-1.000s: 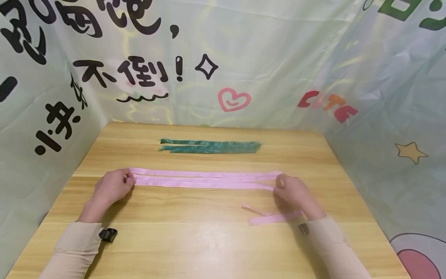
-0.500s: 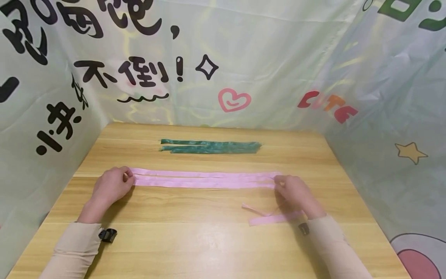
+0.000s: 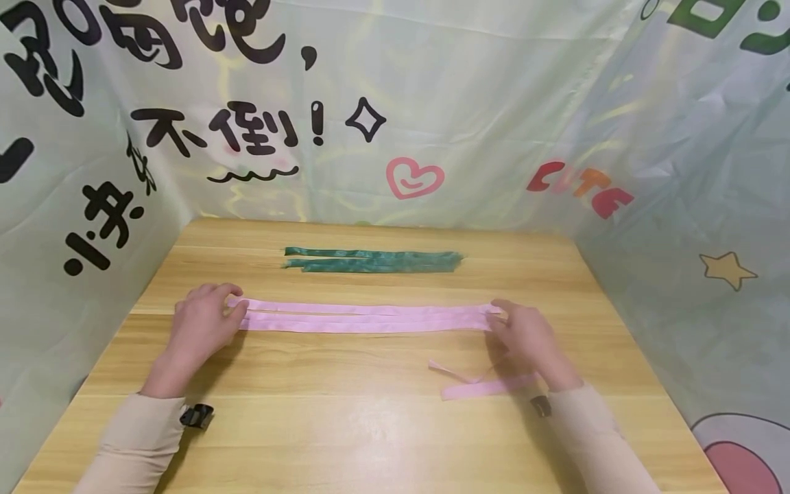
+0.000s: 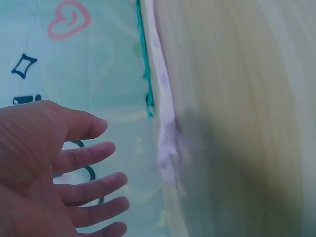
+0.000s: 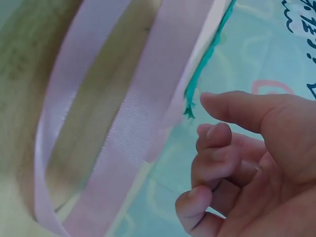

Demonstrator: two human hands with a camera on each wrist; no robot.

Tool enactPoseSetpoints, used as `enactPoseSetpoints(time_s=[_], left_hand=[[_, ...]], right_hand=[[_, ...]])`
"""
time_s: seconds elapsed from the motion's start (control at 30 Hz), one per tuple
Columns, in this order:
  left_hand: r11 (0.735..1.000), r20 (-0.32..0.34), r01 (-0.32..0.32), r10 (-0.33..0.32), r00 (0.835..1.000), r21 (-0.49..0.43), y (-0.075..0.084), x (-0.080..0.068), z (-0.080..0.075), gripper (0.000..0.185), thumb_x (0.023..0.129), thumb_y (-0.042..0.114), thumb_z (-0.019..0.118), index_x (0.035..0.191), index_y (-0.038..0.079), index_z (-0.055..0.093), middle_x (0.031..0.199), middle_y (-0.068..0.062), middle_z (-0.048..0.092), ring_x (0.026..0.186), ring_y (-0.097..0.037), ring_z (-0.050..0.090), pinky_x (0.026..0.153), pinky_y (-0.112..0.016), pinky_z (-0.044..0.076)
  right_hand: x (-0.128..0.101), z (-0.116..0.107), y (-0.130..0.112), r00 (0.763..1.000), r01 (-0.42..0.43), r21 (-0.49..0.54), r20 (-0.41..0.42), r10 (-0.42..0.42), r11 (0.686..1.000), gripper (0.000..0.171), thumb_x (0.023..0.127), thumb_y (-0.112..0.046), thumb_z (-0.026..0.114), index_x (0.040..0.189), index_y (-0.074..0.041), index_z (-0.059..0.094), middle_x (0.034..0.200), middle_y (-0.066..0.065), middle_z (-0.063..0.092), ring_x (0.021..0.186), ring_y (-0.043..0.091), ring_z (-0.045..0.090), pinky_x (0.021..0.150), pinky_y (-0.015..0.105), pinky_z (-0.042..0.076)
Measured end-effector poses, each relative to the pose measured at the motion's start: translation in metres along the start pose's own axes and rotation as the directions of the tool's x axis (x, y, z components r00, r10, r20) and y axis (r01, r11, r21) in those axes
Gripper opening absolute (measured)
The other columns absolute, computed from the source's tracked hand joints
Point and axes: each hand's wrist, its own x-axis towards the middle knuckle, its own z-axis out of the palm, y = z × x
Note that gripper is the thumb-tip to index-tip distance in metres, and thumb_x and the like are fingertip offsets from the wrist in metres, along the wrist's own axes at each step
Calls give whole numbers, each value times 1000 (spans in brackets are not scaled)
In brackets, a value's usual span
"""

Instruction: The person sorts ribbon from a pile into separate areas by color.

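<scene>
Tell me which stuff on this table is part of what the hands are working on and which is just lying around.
In use:
pink ribbon, folded in long flat runs
left hand at its left end
right hand at its right end

Lying about:
green ribbon, farther back on the table
printed backdrop

A pale wooden table with lengthwise grain fills the space, catching a soft sheen of light near its front. Pale green printed sheeting walls it in on three sides, bearing black characters, a pink heart, a yellow star and colourful lettering.
</scene>
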Motion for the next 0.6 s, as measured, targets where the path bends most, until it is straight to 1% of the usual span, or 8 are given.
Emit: enactPoseSetpoints(time_s=[0.07,0.13,0.2,0.33,0.47,0.6], left_hand=[[999,-31,-38,38,999,-13,8,1,1,27,98,19,70,116,0,71,119,-34,69,111,-54,60,84,-66,40],[996,-51,-87,86,995,-20,17,3,3,25,96,17,71,114,0,72,119,-33,70,112,-54,62,84,-67,42],[991,-51,-133,131,990,-29,27,4,5,24,96,17,72,114,0,73,118,-31,72,112,-53,64,84,-66,44],[974,-17,-217,217,976,-64,48,8,15,28,98,17,71,120,1,73,121,-27,72,113,-49,66,88,-65,48],[949,1,-305,307,952,-83,72,13,29,35,98,18,72,128,-1,71,121,-24,73,112,-46,68,89,-65,52],[921,35,-379,384,923,-94,101,14,44,39,98,20,74,131,0,70,117,-21,74,109,-41,70,90,-61,56]], right_hand=[[-2,-3,-3,1000,-12,3,-14,12,1000,48,106,-25,63,147,0,56,67,4,60,59,16,51,57,33,44],[-5,-6,-5,1000,-12,1,-25,12,1000,47,106,-24,63,146,-1,57,68,2,60,59,16,51,57,32,43],[-8,-8,-8,999,-5,0,-32,5,1000,45,104,-22,64,143,-1,59,70,2,60,60,16,51,58,32,43],[-13,-11,-13,999,21,7,-44,-21,1000,38,103,-20,65,136,-1,65,78,3,65,63,15,53,61,32,46],[-15,-10,-16,995,85,23,-50,-84,996,32,102,-19,67,128,-1,70,90,8,70,70,16,56,65,32,48],[-19,-6,-14,985,171,28,-23,-171,985,27,100,-14,70,124,-2,73,100,10,72,79,15,59,68,32,51]])
